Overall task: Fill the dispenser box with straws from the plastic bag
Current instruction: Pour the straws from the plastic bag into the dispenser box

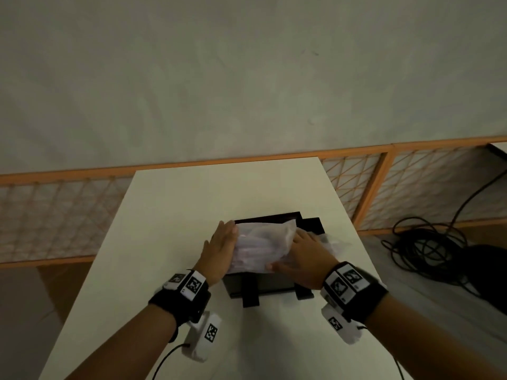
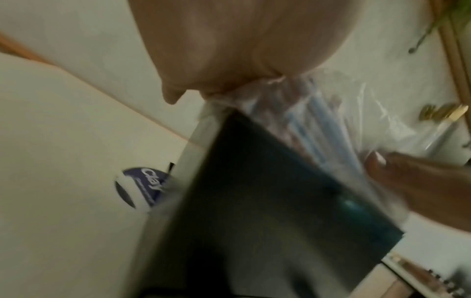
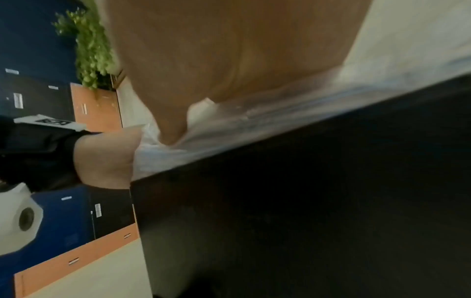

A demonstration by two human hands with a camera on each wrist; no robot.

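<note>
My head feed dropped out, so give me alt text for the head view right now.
Both hands hold a clear plastic bag of straws over a black dispenser box on a white table: left hand flat against its left end, right hand gripping the right.

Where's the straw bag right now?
In the head view, the straw bag lies on top of the black dispenser box at table centre, between the left hand and right hand.
</note>
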